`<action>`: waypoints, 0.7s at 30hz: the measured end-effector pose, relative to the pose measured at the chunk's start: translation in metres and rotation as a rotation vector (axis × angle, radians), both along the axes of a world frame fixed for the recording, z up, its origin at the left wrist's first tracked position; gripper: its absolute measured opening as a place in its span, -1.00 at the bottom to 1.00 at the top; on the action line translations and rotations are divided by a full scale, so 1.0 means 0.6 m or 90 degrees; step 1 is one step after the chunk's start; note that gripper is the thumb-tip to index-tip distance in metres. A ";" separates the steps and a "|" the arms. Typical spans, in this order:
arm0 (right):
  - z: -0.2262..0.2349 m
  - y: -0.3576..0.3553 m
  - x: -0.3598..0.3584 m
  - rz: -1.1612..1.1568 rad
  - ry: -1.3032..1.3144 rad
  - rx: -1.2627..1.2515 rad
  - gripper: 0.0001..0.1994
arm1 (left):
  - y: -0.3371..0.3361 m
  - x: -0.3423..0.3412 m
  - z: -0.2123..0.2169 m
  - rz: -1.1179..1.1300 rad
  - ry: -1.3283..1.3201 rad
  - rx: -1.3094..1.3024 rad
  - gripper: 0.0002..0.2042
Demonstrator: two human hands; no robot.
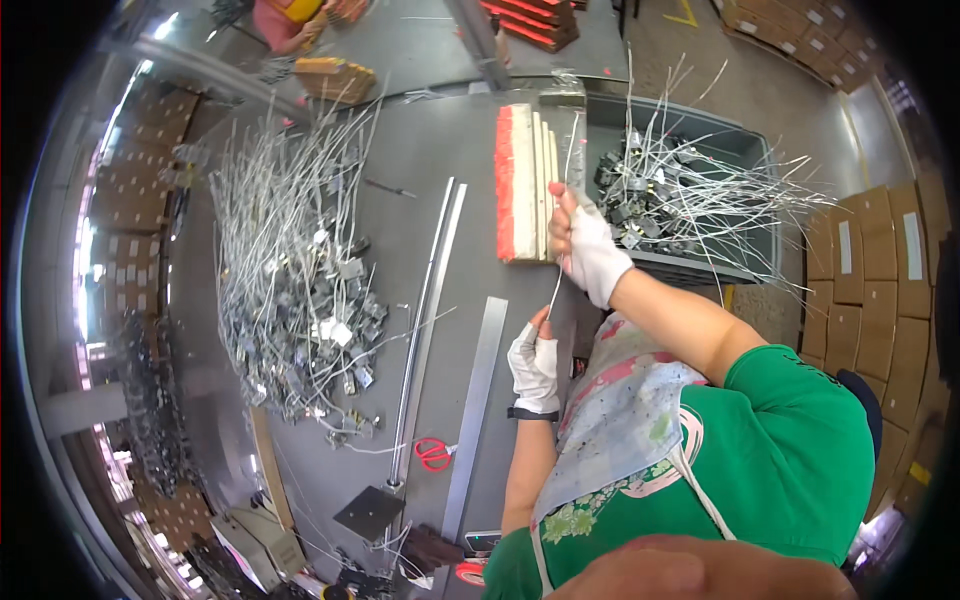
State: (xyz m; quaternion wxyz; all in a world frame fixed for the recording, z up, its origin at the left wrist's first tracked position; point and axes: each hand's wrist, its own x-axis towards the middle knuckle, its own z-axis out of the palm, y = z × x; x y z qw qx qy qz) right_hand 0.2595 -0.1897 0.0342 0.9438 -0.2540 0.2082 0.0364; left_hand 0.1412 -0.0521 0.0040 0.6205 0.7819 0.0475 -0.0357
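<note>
A thin white wire (556, 285) runs between my two hands, which wear white fingerless gloves. My right hand (592, 245) grips its upper stretch, fingers curled, beside a layered block (522, 185) of cream strips with a red-orange side. The wire's upper part continues past that hand along the block's right side. Lower down, my left hand (535, 368) pinches the wire between thumb and fingers. It is apart from the block, over the grey table (440, 250). Whatever sits at the wire's lower end is hidden by the left hand.
A large heap of wired small dark parts (300, 300) covers the table's left. A grey bin (700, 125) at the right holds more, their wires sticking out. Metal strips (475, 410), red-handled scissors (434, 455) and a dark square plate (370, 514) lie nearer. Cartons (880, 310) stand right.
</note>
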 end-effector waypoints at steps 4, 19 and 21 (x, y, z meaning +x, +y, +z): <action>-0.056 -0.066 0.068 -0.040 0.122 0.073 -0.78 | -0.053 0.047 -0.020 -0.039 0.046 0.022 -0.71; -0.194 -0.184 0.192 0.119 0.236 0.028 -0.79 | -0.169 0.138 -0.055 -0.050 0.014 0.182 -0.73; -0.155 -0.171 0.161 0.136 0.168 -0.133 -0.74 | -0.162 0.142 -0.056 -0.019 -0.005 0.138 -0.73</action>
